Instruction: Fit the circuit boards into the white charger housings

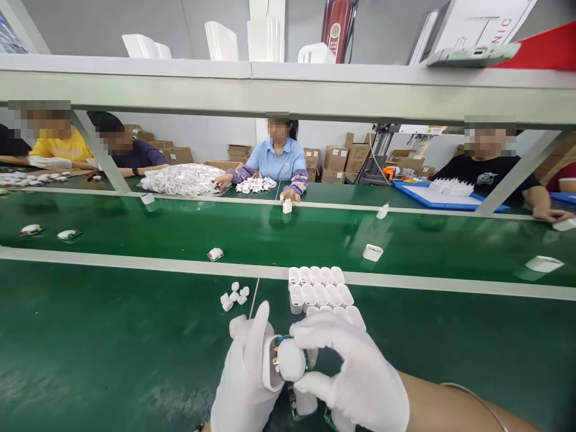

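My left hand, in a white glove, is wrapped round a white plastic housing whose opening faces right. Between the thumb and fingers of my right hand, also gloved, is a circuit board with a round white part. The board's left edge sits at the mouth of the housing; how far inside it reaches is hidden. Below my hands lie another circuit board with a white part and a further one, partly covered by my right hand. Rows of open white housings stand just beyond my hands.
Several small white pieces lie left of the rows. Behind them runs a green conveyor belt carrying boards and housings. Co-workers sit across it, one touching a white part. A shelf spans overhead on slanted supports.
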`<state>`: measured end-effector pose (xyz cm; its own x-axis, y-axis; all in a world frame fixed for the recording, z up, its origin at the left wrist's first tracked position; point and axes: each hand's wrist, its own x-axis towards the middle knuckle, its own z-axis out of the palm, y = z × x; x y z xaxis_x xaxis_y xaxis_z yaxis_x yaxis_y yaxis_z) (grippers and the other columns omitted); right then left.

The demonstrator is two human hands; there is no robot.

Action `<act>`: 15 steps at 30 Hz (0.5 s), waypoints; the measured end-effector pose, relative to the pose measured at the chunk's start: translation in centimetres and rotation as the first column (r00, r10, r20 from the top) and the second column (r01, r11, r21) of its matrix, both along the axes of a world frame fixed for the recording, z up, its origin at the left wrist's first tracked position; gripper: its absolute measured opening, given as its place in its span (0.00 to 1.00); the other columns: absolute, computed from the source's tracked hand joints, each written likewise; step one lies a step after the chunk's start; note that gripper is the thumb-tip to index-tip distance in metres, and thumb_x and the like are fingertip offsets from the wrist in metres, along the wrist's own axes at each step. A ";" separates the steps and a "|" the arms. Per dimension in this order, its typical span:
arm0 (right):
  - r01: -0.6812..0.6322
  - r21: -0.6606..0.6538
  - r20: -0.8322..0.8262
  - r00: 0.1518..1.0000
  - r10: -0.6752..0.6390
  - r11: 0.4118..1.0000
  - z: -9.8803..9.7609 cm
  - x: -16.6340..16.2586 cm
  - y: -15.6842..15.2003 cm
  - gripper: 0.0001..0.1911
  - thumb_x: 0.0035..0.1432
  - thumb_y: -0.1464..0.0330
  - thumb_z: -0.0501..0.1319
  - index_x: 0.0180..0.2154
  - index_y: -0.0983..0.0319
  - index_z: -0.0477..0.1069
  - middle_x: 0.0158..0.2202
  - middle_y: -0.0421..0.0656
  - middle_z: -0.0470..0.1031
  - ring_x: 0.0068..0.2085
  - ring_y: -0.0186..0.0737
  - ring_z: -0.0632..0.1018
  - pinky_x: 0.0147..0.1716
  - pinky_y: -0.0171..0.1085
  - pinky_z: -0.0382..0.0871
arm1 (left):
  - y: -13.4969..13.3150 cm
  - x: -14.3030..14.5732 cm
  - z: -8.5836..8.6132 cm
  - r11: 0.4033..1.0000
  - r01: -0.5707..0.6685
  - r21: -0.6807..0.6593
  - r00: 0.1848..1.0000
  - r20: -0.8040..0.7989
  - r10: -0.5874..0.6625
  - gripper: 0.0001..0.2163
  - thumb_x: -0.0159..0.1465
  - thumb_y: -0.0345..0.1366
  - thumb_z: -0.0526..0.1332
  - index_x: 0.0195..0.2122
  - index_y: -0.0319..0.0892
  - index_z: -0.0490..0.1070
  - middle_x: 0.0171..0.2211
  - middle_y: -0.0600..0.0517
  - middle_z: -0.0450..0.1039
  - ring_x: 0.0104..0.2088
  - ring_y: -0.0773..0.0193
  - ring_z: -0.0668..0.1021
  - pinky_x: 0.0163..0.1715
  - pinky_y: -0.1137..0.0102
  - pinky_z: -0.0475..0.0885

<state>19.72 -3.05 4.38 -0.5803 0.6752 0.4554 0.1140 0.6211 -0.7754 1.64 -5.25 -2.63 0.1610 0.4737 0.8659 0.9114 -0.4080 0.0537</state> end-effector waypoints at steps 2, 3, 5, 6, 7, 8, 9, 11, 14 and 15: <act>-0.020 -0.014 -0.001 1.000 0.020 1.000 -0.2 0.0 -0.1 0.15 0.46 0.81 0.68 0.33 0.56 0.73 0.40 0.36 0.74 0.42 0.31 0.75 0.43 0.27 0.69 | -0.1 0.1 0.0 1.000 -0.010 -0.014 1.000 -0.017 0.010 0.32 0.60 0.20 0.56 0.65 0.26 0.48 0.32 0.42 0.68 0.31 0.58 0.70 0.28 0.62 0.73; -0.018 -0.016 -0.011 1.000 0.018 1.000 -0.4 0.1 -0.2 0.16 0.46 0.81 0.69 0.34 0.55 0.73 0.40 0.36 0.74 0.43 0.31 0.75 0.44 0.27 0.69 | -0.2 0.1 0.0 1.000 -0.019 -0.015 1.000 -0.021 0.019 0.32 0.60 0.19 0.56 0.65 0.28 0.47 0.33 0.41 0.68 0.32 0.57 0.70 0.29 0.62 0.73; 0.002 -0.015 -0.010 1.000 -0.002 1.000 -0.6 0.0 -0.5 0.17 0.45 0.81 0.69 0.34 0.55 0.73 0.41 0.36 0.73 0.43 0.31 0.75 0.44 0.27 0.68 | -0.2 0.1 0.0 1.000 -0.024 -0.003 1.000 -0.013 0.024 0.34 0.59 0.19 0.55 0.66 0.33 0.45 0.34 0.42 0.68 0.32 0.58 0.70 0.28 0.62 0.73; 0.014 -0.010 -0.001 1.000 -0.014 1.000 -0.6 0.0 -0.6 0.17 0.45 0.81 0.69 0.34 0.56 0.73 0.41 0.35 0.73 0.42 0.31 0.75 0.43 0.26 0.68 | -0.3 0.1 0.0 1.000 -0.022 0.005 1.000 -0.007 0.022 0.35 0.59 0.19 0.55 0.67 0.34 0.44 0.34 0.43 0.68 0.31 0.58 0.70 0.28 0.62 0.73; 0.020 0.002 0.015 1.000 -0.020 1.000 -0.6 0.0 -0.7 0.16 0.46 0.81 0.68 0.33 0.56 0.72 0.40 0.35 0.73 0.41 0.30 0.75 0.41 0.25 0.68 | -0.3 0.1 0.0 1.000 -0.019 0.006 1.000 -0.001 0.019 0.36 0.58 0.18 0.55 0.67 0.35 0.44 0.33 0.44 0.67 0.30 0.59 0.69 0.27 0.63 0.73; 0.018 0.020 0.039 0.999 -0.018 1.000 -0.4 -0.1 -0.8 0.14 0.47 0.81 0.67 0.32 0.57 0.72 0.39 0.35 0.73 0.40 0.30 0.75 0.39 0.25 0.67 | -0.3 0.1 -0.1 1.000 -0.014 0.001 1.000 0.005 0.014 0.36 0.57 0.17 0.55 0.67 0.33 0.44 0.33 0.44 0.67 0.30 0.59 0.69 0.27 0.63 0.72; 0.010 0.040 0.076 0.997 -0.013 0.999 -0.2 -0.1 -0.9 0.13 0.48 0.81 0.67 0.31 0.57 0.71 0.37 0.35 0.73 0.39 0.30 0.75 0.37 0.25 0.67 | -0.3 0.0 -0.2 1.000 -0.007 -0.005 1.000 0.008 0.007 0.36 0.57 0.17 0.56 0.67 0.31 0.44 0.32 0.44 0.66 0.30 0.60 0.68 0.27 0.63 0.72; -0.001 0.062 0.176 0.984 -0.010 0.998 0.2 -0.2 -0.9 0.11 0.50 0.80 0.65 0.30 0.58 0.68 0.33 0.35 0.72 0.37 0.30 0.74 0.34 0.25 0.66 | -0.3 -0.1 -0.4 1.000 -0.014 -0.017 1.000 -0.017 0.013 0.36 0.57 0.17 0.56 0.66 0.26 0.44 0.31 0.44 0.65 0.30 0.59 0.68 0.28 0.62 0.72; -0.029 0.078 0.306 0.952 0.004 0.997 0.5 -0.3 -0.7 0.10 0.53 0.78 0.62 0.29 0.59 0.65 0.31 0.35 0.68 0.33 0.29 0.72 0.29 0.25 0.63 | -0.4 -0.1 -0.7 0.998 -0.058 -0.025 0.994 -0.090 0.055 0.35 0.57 0.17 0.56 0.66 0.23 0.44 0.28 0.47 0.63 0.32 0.57 0.67 0.32 0.59 0.72; -0.050 0.094 0.325 0.946 0.016 0.994 0.6 -0.3 -0.5 0.09 0.54 0.77 0.61 0.29 0.60 0.64 0.30 0.35 0.68 0.31 0.28 0.71 0.26 0.26 0.61 | -0.5 0.0 -0.7 0.997 -0.074 -0.026 0.992 -0.109 0.070 0.36 0.57 0.16 0.56 0.66 0.24 0.43 0.27 0.49 0.62 0.33 0.57 0.68 0.33 0.59 0.72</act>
<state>19.43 -3.57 4.94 -0.7288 0.6137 0.3036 0.3264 0.7012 -0.6339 1.60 -5.70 -3.38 0.2170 0.5131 0.8304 0.9395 -0.3408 -0.0348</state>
